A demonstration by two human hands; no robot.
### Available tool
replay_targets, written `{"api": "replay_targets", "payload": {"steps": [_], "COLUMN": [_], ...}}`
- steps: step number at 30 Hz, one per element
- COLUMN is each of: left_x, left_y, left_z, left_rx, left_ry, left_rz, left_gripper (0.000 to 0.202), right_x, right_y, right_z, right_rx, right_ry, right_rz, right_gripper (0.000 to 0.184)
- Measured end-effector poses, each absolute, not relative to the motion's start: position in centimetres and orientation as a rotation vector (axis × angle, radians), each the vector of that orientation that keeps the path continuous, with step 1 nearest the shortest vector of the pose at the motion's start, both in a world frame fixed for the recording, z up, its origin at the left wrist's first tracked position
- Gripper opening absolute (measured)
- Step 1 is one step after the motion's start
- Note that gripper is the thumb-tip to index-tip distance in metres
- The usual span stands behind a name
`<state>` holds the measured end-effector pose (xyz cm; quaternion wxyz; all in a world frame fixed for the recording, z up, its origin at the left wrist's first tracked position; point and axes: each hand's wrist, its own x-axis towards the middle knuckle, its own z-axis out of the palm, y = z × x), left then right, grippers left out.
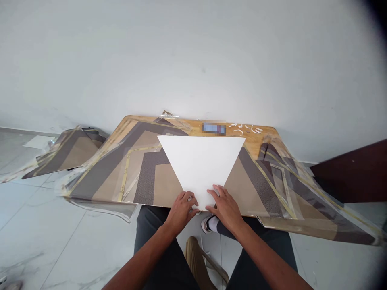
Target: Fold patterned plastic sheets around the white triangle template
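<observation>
Fingers (213,194) lie spread and flat, holding nothing between them — the left hand (180,212) and right hand (225,210) press the near tip of a white paper sheet (199,165), seemingly pinning it against the patterned plastic sheet (145,177) on a wooden desk (260,141) so it cannot slide

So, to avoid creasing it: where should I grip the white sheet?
Probably its narrow tip, from your side: the white sheet tapers toward you, between your left hand and right hand, and the wide edge lies farther off.
</observation>
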<state>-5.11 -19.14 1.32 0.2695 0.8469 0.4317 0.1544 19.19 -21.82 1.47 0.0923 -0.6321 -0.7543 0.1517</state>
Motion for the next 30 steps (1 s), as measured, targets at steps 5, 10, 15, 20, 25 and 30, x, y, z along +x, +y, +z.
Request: {"api": "replay_targets", "payload": {"steps": [5, 10, 15, 20, 25, 30], "left_x": [-5.1, -5.1, -5.0, -5.3, -5.9, -6.2], "left_y": [-18.7, -17.7, -16.4, -16.0, -15.5, -14.6], "left_z": [1.2, 0.9, 0.8, 0.6, 0.0, -0.4], "left_rx": [2.283, 2.291, 2.312, 2.38, 2.436, 2.375], "left_ry": [1.181, 1.194, 1.163, 1.113, 1.058, 0.985], "left_rz": [0.404, 0.367, 0.273, 0.266, 0.296, 0.211], "left_gripper": [0.039, 0.064, 0.067, 0.072, 0.075, 0.075], "right_x": [19.0, 18.9, 18.8, 18.6, 18.5, 18.3], "right_y": [-22.0, -21.9, -21.7, -21.7, -21.8, -21.5], "right_z": [1.1, 1.0, 1.2, 1.2, 1.0, 1.4], "right_rx": [-1.886, -1.899, -1.925, -1.937, -1.966, -1.999], "right_ry": [-2.244, -2.249, -2.266, -2.266, -2.242, -2.237], "right_rz": [0.444, 0.462, 0.495, 0.476, 0.498, 0.569], "right_gripper": [0.055, 0.055, 0.056, 0.057, 0.058, 0.059]}}
